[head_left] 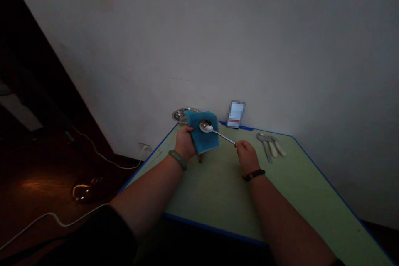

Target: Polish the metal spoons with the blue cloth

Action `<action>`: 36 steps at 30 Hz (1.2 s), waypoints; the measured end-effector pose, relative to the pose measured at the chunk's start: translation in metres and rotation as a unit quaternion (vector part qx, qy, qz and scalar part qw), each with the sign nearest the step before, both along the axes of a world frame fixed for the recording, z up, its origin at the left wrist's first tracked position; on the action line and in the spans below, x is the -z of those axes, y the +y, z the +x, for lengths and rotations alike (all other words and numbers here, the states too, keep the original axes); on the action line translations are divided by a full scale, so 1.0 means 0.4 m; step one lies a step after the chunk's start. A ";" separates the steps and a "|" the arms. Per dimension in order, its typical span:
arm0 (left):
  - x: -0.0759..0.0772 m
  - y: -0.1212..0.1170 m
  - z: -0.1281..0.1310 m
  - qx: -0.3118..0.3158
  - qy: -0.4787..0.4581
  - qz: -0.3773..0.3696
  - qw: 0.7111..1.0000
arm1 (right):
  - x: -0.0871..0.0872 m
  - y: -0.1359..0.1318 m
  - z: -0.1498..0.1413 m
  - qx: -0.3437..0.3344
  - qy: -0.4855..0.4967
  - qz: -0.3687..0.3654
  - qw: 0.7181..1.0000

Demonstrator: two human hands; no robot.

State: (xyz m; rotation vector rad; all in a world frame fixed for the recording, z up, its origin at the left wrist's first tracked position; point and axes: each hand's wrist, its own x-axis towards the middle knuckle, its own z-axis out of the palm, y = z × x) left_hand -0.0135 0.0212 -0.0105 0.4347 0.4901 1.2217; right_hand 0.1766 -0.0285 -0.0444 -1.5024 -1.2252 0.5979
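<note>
My left hand (184, 143) grips a folded blue cloth (202, 132) from below, and a jade-green bangle (178, 160) circles that wrist. My right hand (247, 156) pinches the end of a steel spoon's handle. The bowl of this steel spoon (206, 127) rests against the cloth's face, with its handle running right and down to my fingers. Beyond my right hand, on the green tabletop (218, 191), lie a steel spoon (264, 146) and two cream-handled utensils (277, 146), all untouched.
A steel dish (180, 115) sits behind the cloth at the table's far corner. A pixelated phone (236, 114) leans on the wall. A small brown object (201, 158) stands under the cloth. A wall socket (145, 147) feeds a white cable (106, 161) across the dark floor.
</note>
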 end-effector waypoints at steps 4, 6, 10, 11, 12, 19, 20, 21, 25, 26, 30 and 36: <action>0.001 0.001 -0.001 0.016 -0.004 0.016 1.000 | -0.003 -0.003 -0.001 0.014 -0.024 0.006 1.000; 0.002 0.000 -0.002 0.020 -0.009 0.020 1.000 | -0.004 -0.004 -0.003 0.014 -0.036 0.008 0.999; 0.004 0.000 -0.002 0.016 -0.007 0.016 1.000 | 0.000 -0.003 -0.005 0.004 -0.046 0.015 0.999; 0.004 0.000 -0.001 0.013 -0.004 0.014 1.000 | 0.002 -0.003 -0.005 0.001 -0.047 0.015 0.999; 0.004 0.001 0.000 0.011 -0.002 0.010 1.000 | 0.004 -0.003 -0.005 -0.004 -0.046 0.012 0.999; -0.004 -0.004 0.005 0.016 0.011 -0.035 0.999 | 0.008 -0.002 -0.009 -0.024 -0.049 -0.009 0.998; -0.007 -0.006 0.006 0.020 0.010 -0.039 0.999 | 0.008 -0.002 -0.010 -0.025 -0.052 -0.008 0.998; -0.009 -0.008 0.007 0.025 0.009 -0.043 0.999 | 0.009 -0.002 -0.010 -0.026 -0.052 -0.007 0.998; -0.015 -0.016 0.013 0.027 0.011 -0.047 0.998 | 0.017 0.001 -0.011 -0.033 -0.043 -0.011 0.998; -0.017 -0.018 0.014 0.028 0.010 -0.045 0.999 | 0.018 0.002 -0.010 -0.037 -0.041 -0.014 0.998; -0.023 -0.024 0.016 0.049 -0.004 -0.052 0.997 | 0.019 0.001 -0.011 -0.051 -0.039 -0.028 0.998; -0.030 -0.029 0.018 0.071 -0.018 -0.059 0.996 | 0.008 -0.005 -0.009 -0.055 -0.078 -0.034 0.995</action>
